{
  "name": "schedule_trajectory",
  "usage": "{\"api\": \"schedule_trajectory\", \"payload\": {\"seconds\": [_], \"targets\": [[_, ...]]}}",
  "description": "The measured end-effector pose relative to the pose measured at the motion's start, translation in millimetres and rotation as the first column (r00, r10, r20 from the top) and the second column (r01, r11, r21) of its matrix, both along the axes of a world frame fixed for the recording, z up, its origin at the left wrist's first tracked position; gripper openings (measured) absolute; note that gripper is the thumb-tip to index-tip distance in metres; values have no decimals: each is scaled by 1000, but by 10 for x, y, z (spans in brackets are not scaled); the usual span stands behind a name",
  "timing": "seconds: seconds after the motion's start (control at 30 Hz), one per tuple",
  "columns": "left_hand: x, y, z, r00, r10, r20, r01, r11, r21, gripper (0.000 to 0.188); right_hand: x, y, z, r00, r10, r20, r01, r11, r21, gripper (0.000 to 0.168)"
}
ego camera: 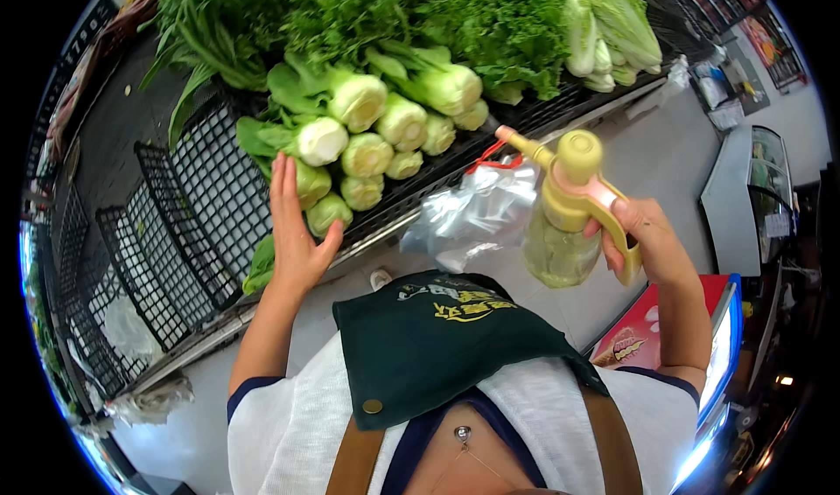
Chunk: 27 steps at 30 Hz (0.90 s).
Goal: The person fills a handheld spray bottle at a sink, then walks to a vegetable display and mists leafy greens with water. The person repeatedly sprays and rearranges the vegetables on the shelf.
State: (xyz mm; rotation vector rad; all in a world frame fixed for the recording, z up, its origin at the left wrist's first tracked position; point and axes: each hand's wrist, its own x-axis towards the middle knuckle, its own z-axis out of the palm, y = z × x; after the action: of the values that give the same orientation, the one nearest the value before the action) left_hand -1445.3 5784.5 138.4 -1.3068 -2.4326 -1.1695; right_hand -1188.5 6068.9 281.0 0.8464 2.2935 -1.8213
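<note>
My right hand (640, 232) grips the handle of a yellow pump spray bottle (566, 239), whose clear body holds some liquid. Its nozzle points up and left, toward the produce. On the left, my left hand (296, 232) rests with spread fingers against a stack of bok choy (367, 157), touching the lower left heads. The cut white stem ends face me, and their leaves lie behind. Whether the fingers press or only touch the heads, I cannot tell.
Leafy greens (499, 36) and napa cabbages (610, 36) lie behind the bok choy. Black plastic crates (203, 200) line the shelf on the left. Clear plastic bags (469, 213) with a red tie hang at the shelf's front edge. A red freezer (630, 337) stands at right.
</note>
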Motion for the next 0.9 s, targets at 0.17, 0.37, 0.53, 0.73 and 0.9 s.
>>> {"api": "schedule_trajectory", "payload": {"seconds": [0.17, 0.37, 0.53, 0.73, 0.9], "targets": [[161, 245, 199, 986, -49, -157, 66, 992, 106, 79, 306, 194, -55, 928, -288, -235, 282, 958, -62, 50], [422, 749, 267, 935, -313, -166, 322, 946, 30, 73, 619, 328, -12, 840, -414, -352, 407, 908, -96, 52], [663, 1605, 385, 804, -560, -200, 511, 823, -250, 64, 854, 440, 0, 844, -398, -360, 389, 916, -100, 54], [547, 2756, 290, 703, -536, -466, 407, 842, -355, 66, 1110, 610, -29, 865, -348, -361, 314, 937, -151, 55], [148, 3328, 307, 664, -410, -625, 135, 888, -439, 78, 1101, 795, -54, 889, -285, -359, 234, 955, -180, 54]]}}
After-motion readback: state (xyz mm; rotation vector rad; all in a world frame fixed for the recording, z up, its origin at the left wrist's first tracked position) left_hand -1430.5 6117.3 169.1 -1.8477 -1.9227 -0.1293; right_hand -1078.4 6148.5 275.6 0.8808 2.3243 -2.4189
